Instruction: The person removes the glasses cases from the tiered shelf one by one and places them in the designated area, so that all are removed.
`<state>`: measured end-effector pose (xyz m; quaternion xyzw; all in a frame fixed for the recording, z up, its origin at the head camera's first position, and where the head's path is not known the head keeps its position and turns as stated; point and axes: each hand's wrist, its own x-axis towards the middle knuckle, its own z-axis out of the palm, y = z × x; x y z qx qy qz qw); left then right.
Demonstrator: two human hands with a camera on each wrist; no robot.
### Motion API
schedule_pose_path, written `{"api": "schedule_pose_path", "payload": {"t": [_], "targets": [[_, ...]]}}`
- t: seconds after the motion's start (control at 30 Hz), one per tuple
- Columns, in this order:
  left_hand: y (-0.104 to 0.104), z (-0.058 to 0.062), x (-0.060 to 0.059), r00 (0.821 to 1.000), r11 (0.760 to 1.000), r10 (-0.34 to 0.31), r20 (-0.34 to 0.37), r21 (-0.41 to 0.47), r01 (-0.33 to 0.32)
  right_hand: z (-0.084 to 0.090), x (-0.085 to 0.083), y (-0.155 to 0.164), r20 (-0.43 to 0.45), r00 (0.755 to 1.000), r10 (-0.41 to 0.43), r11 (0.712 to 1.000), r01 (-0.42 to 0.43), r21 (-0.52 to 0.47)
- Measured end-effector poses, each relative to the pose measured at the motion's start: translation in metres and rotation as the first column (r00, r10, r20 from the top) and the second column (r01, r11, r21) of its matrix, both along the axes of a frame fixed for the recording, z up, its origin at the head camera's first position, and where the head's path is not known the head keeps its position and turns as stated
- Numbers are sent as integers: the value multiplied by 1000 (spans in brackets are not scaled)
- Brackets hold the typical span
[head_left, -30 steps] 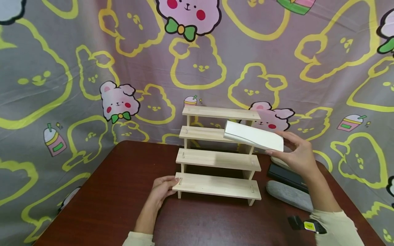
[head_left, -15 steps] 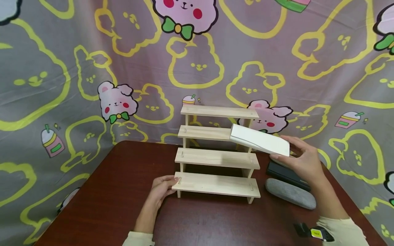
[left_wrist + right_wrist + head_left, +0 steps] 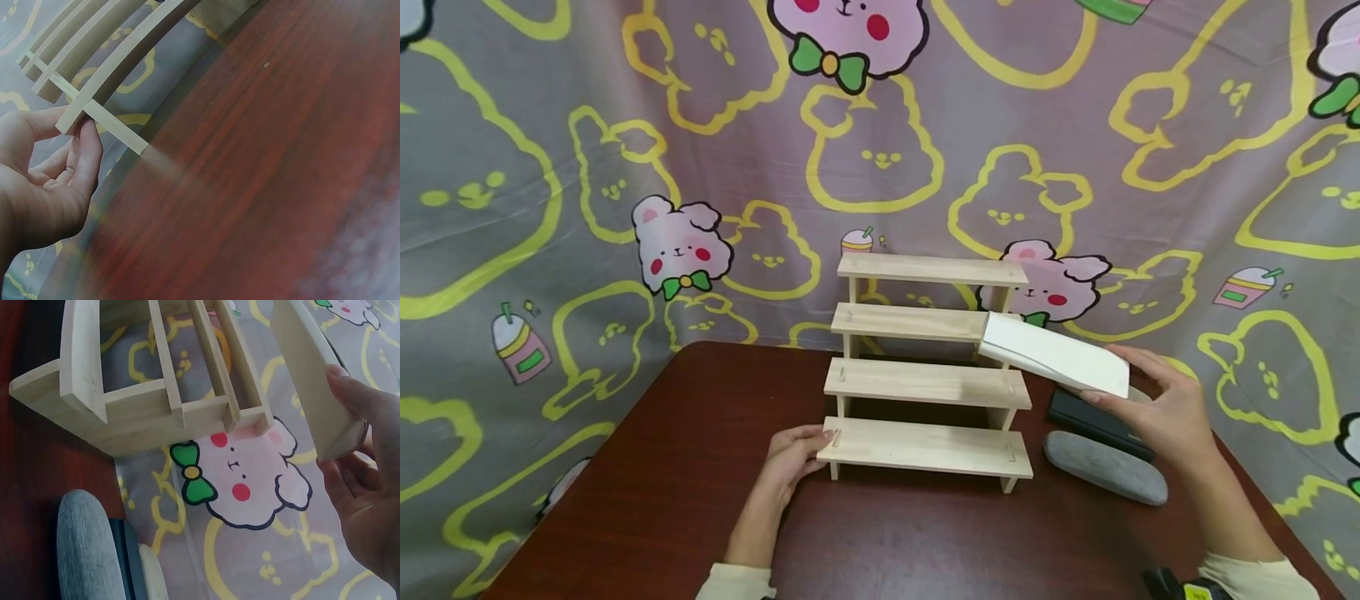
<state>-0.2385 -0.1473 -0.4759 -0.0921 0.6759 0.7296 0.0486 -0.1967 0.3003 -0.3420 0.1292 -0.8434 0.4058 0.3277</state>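
A pale wooden stepped rack (image 3: 925, 447) with several shelves stands on the table. My left hand (image 3: 792, 460) pinches the left end of its lowest shelf; in the left wrist view the thumb lies above the board (image 3: 128, 59) and fingers below. My right hand (image 3: 1172, 410) grips a long white glasses case (image 3: 1054, 353) by its right end. The case is raised and tilted, its left end in front of the rack's right side. In the right wrist view the case (image 3: 312, 387) is apart from the rack (image 3: 134, 419), thumb on one face and fingers underneath.
Right of the rack lie a grey glasses case (image 3: 1105, 468), a black case (image 3: 1097, 423) and a cream case (image 3: 152, 572), partly hidden. The dark red-brown table (image 3: 700, 433) ends at a cartoon-patterned curtain (image 3: 737, 167).
The right hand has carried the white glasses case rightward and slightly down, away from the rack's middle. My left hand keeps its hold on the bottom shelf. The view has shifted slightly.
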Motion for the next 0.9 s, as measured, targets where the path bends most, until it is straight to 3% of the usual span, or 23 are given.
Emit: {"api": "schedule_pose_path", "payload": {"t": [0.47,0.9], "targets": [[1,3,1,1000,1000,10,-2,9,-10,-10,12,7,-7,1000,26,999,-26,-45],[1,4,2,1000,1000,10,-5,-11,-10,-25,41,25,50,986,-159,987,159,8]]}}
